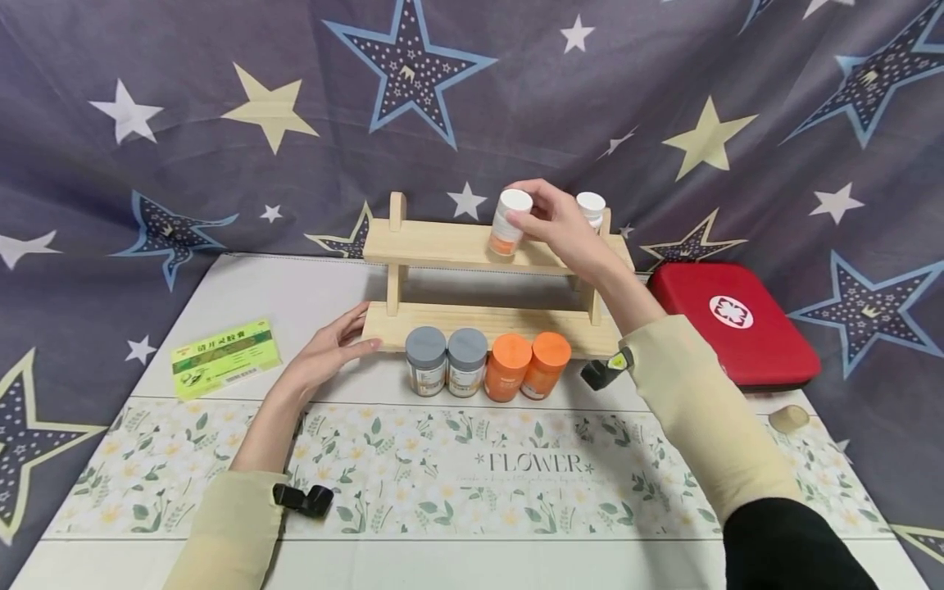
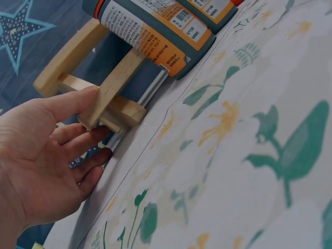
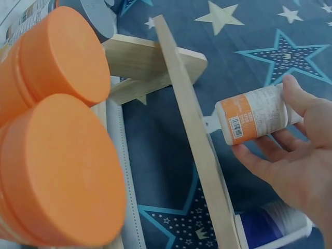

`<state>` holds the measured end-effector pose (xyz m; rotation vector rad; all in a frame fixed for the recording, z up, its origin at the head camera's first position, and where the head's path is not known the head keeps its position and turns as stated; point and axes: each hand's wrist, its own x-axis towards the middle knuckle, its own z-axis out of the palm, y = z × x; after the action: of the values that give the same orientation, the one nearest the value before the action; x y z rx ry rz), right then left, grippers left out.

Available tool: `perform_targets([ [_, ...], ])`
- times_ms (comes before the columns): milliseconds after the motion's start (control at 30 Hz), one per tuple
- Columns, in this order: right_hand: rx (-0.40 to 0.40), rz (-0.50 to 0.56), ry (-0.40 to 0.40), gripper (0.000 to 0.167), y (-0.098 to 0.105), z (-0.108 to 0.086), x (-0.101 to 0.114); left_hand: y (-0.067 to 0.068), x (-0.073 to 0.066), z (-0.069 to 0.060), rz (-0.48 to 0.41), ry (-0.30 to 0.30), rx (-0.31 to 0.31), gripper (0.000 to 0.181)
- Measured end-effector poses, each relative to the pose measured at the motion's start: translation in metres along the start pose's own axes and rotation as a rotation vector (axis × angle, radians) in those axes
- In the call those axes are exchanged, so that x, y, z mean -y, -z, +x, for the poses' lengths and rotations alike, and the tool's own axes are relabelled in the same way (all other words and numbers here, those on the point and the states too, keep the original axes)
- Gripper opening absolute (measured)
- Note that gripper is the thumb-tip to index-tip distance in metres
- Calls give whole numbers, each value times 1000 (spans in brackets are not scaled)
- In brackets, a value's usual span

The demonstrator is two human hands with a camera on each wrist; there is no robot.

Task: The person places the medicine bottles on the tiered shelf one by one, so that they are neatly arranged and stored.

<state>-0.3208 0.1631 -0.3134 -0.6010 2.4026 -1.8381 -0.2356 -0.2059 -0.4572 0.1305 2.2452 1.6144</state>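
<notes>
A white pill bottle with an orange-and-white label [image 1: 505, 225] is gripped between the thumb and fingers of my right hand [image 1: 564, 225]. In the right wrist view that bottle [image 3: 254, 114] is held close above the upper board [image 3: 192, 124] of a two-tier wooden rack; whether its base touches the board I cannot tell. My left hand [image 1: 328, 348] pinches the left end of the rack's lower board [image 1: 487, 319], thumb on top and fingers below or behind, as the left wrist view shows. A second white-capped bottle [image 1: 591, 206] stands at the upper board's right end, partly behind my right hand.
Two grey-lidded jars [image 1: 426, 360] and two orange jars [image 1: 507, 367] stand in a row before the rack. A green medicine box [image 1: 224, 358] lies at left. At right are a red first-aid case [image 1: 733, 328] and a small tan cylinder [image 1: 788, 419]. A star-patterned curtain [image 1: 295, 188] hangs behind.
</notes>
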Motion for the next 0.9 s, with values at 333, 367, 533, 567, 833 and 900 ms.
perform_targets([
  [333, -22, 12, -35, 38, -12, 17, -4, 1, -1, -1, 5, 2, 3, 95],
  [367, -27, 2, -34, 38, -12, 17, -5, 0, -1, -1, 5, 1, 4, 95],
  [533, -41, -51, -27, 39, -12, 18, -7, 0, -2, -1, 10, 3, 4, 95],
  [567, -39, -56, -25, 39, -11, 18, -7, 0, -2, -1, 9, 4, 4, 95],
  [833, -34, -82, -6, 39, -10, 16, -9, 0, -2, -1, 5, 5, 6, 94],
  [900, -34, -88, -2, 39, -10, 16, -9, 0, -2, -1, 9, 6, 5, 94],
])
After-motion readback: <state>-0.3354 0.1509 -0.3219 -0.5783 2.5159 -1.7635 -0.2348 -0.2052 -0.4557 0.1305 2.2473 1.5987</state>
